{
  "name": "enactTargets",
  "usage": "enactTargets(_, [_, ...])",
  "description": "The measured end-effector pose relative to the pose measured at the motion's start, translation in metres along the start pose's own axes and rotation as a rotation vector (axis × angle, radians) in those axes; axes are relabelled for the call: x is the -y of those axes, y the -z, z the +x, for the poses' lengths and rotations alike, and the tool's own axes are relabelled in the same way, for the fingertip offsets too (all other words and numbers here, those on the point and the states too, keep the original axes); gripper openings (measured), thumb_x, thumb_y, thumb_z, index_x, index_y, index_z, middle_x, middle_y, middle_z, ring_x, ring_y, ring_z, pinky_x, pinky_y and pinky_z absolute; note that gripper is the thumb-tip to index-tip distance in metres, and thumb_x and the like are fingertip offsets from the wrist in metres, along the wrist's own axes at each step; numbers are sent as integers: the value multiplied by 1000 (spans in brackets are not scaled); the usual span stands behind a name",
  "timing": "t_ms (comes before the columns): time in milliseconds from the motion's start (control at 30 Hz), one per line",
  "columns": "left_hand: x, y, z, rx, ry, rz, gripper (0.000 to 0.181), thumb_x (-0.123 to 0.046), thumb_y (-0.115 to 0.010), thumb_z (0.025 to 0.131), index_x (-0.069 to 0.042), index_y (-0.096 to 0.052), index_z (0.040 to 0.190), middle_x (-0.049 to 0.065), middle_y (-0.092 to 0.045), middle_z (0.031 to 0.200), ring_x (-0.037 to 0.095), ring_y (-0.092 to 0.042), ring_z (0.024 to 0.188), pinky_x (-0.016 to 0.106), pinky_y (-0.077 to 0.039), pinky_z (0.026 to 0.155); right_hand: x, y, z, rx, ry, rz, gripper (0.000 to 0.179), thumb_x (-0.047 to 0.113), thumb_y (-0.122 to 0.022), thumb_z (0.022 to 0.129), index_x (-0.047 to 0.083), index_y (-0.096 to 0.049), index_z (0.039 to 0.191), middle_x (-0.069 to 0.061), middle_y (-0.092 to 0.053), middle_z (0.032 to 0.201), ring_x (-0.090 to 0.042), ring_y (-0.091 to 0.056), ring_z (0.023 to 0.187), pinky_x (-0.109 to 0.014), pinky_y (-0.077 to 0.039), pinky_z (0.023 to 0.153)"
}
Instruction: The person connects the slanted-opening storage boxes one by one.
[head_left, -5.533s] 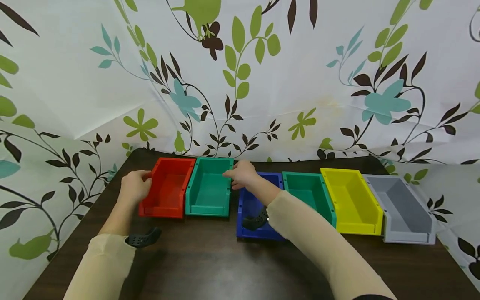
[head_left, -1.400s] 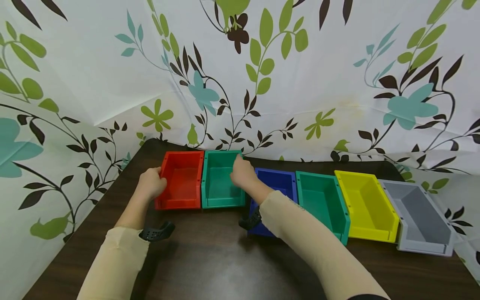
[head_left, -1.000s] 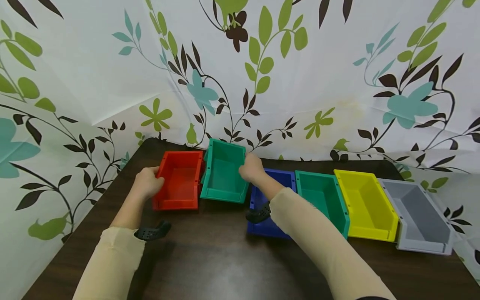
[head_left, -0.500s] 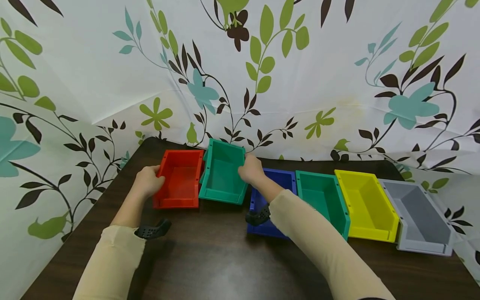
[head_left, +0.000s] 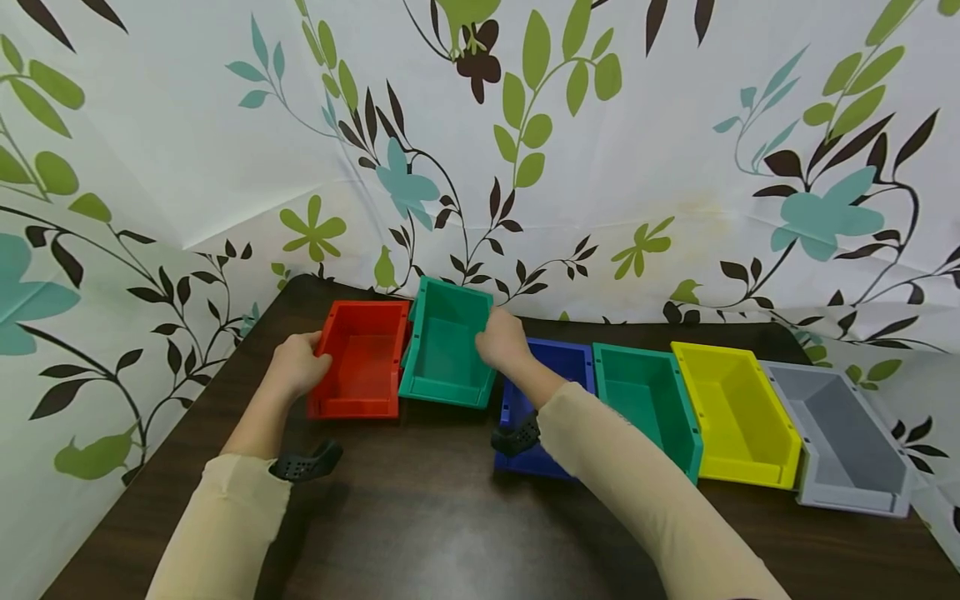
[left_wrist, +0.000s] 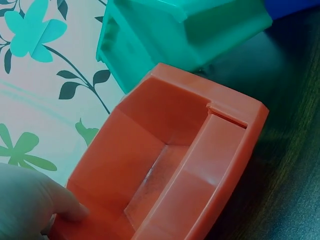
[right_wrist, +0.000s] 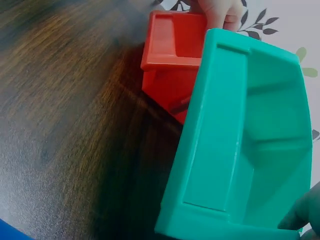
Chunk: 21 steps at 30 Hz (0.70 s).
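My left hand (head_left: 297, 367) grips the left side wall of a red plastic bin (head_left: 363, 362), thumb inside the rim. In the left wrist view that thumb bends over the wall of the red bin (left_wrist: 150, 145). On its right, my right hand (head_left: 504, 337) pinches the right wall of a green bin (head_left: 450, 350). This green bin is tilted, its left edge overlapping the red bin's right edge. The right wrist view shows the green bin (right_wrist: 215, 135) raised higher than the red bin (right_wrist: 170, 40), above a dark shadow. Both bins are bare inside.
To the right stand a blue bin (head_left: 536, 458), partly hidden by my right forearm, a second green bin (head_left: 637, 404), a yellow bin (head_left: 727, 408) and a grey bin (head_left: 847, 433). They sit on a dark wood table (head_left: 420, 517) before a leaf-patterned cloth (head_left: 570, 183).
The first green bin, flat beside the red one earlier, rose and tilted in my right hand about a second ago. Both hands have closed onto their bins and stay nearly still since.
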<state>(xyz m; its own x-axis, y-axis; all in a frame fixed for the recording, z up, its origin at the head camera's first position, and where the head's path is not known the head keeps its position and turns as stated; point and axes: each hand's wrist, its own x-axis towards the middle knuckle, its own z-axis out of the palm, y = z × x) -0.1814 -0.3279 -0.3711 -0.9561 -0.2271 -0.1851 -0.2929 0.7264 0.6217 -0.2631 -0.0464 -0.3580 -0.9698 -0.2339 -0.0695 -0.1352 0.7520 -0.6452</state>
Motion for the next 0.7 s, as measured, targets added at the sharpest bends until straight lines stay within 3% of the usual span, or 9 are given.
enactTargets(100, [-1,-1,0,-1,-2,7,55,-10,-41,93,12,-29,142,36,-47,131,40,-58,103,52,-51,87,3,-2,-1,7,-3,-15,54,20,-53,93,-6,-41,138,-15,-62,90,-20,-55,57,-28,-49,52])
enactTargets(200, [-1,-2,0,0,-5,8,55,-9,-41,93,13,-28,142,36,-47,131,40,-58,103,52,-51,87,7,-6,-3,17,-22,-10,80,50,-55,89,1,-29,147,-20,-60,122,-27,-66,92,-39,-56,78])
enactTargets(267, [-2,-3,-1,0,-8,8,55,-9,-41,93,12,-28,142,36,-47,132,39,-58,101,51,-51,87,12,-9,-4,22,-36,-13,95,69,-52,81,7,-27,149,-19,-44,144,-35,-53,121,-48,-48,96])
enactTargets(333, [-3,-4,-1,7,-5,3,56,-9,-41,93,12,-26,142,36,-45,133,39,-57,101,51,-51,87,17,-11,-5,27,-59,-12,106,81,-50,72,14,-26,150,-16,-22,156,-41,-35,135,-56,-39,103])
enactTargets(467, [-4,-4,-3,16,5,1,56,-9,-40,94,11,-25,143,36,-44,135,38,-57,101,50,-52,87,24,-13,-5,38,-101,-10,113,88,-51,62,23,-24,151,-15,-1,160,-47,-28,137,-62,-37,100])
enactTargets(700, [-4,-3,-5,12,9,8,56,-9,-40,94,11,-25,144,35,-44,135,39,-57,103,50,-51,87,37,-11,-3,51,-62,-92,109,85,-52,65,24,-26,150,-13,1,160,-49,-19,139,-64,-37,100])
